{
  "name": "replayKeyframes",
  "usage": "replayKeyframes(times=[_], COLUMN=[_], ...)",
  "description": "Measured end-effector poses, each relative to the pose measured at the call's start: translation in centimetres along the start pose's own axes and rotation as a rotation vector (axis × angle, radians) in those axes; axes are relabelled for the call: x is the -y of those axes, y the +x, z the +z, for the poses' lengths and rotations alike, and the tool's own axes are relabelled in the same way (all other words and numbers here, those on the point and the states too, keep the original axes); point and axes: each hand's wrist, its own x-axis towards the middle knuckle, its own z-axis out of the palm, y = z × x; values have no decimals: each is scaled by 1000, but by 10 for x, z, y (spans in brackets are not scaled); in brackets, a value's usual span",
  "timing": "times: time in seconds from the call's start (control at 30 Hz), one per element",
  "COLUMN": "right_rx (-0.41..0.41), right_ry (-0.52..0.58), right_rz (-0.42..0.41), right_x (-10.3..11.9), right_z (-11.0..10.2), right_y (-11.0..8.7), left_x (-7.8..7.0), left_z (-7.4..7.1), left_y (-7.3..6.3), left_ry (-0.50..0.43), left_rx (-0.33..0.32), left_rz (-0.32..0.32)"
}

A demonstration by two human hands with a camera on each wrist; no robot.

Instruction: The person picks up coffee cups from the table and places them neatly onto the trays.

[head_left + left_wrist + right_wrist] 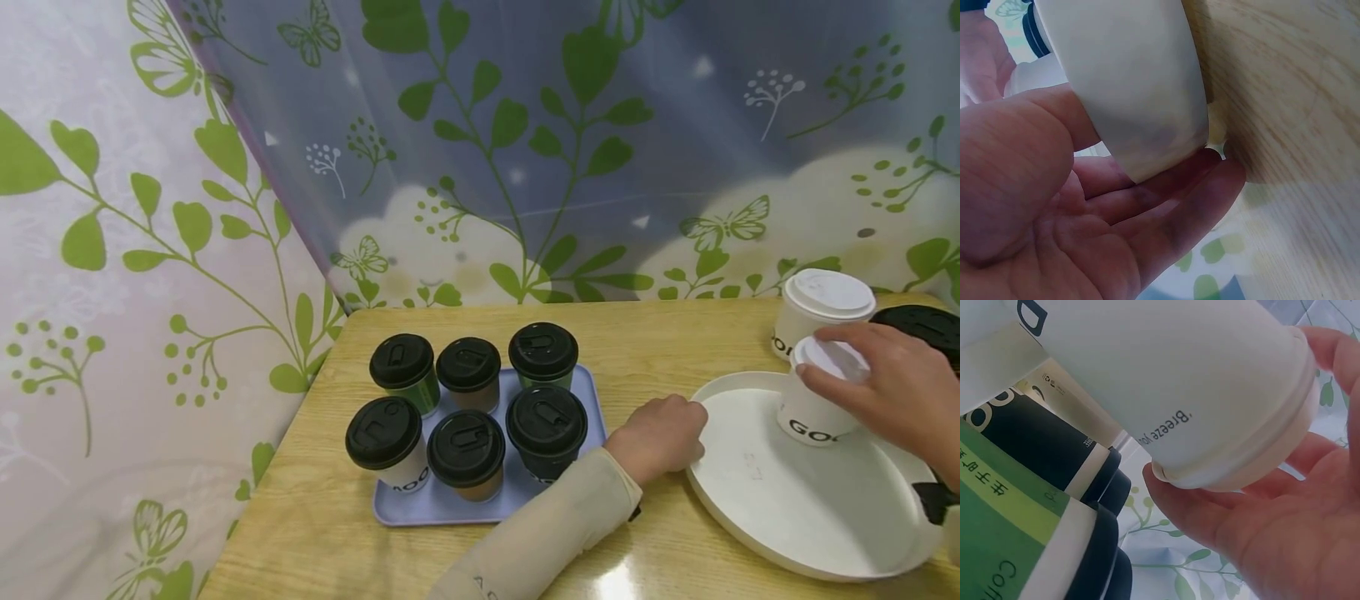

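Observation:
My right hand (903, 392) holds a white paper cup (806, 412) by its white lid, fingers spread around the lid's edge. The cup is upright over the far part of a round white tray (780, 508). In the right wrist view, small print runs along the side of the held cup (1166, 369), with thumb and fingers at the lid's rim. My left hand (660, 437) grips the tray's left rim. Seen from the left wrist, the tray's wall (1135, 81) lies between the thumb and the fingers (1179, 231).
A lilac rectangular tray (427, 512) on the left bears several black-lidded cups (465, 450). Behind the round tray stands another white-lidded cup (825, 300), with a black lid (918, 325) beside it. The right wrist view shows a green cup (1010, 519). A patterned cloth (480, 167) backs the wooden table (645, 333).

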Motion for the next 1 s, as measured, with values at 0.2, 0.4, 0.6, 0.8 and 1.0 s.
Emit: replayKeyframes(times=[0.2, 0.4, 0.6, 0.8, 1.0], right_rx=[5, 31, 7, 5, -51], right_ry=[20, 40, 16, -5, -46], right_rz=[3, -9, -99, -104, -67], right_x=[0, -2, -6, -7, 3], right_z=[1, 0, 2, 2, -14], right_y=[0, -3, -6, -7, -1], left_x=[0, 0, 0, -1, -1], left_z=[0, 0, 0, 0, 0], left_y=[-1, -1, 0, -1, -1], left_ry=[-6, -8, -9, -7, 1], left_rx=[-1, -2, -1, 5, -3], left_rz=[2, 1, 1, -2, 2])
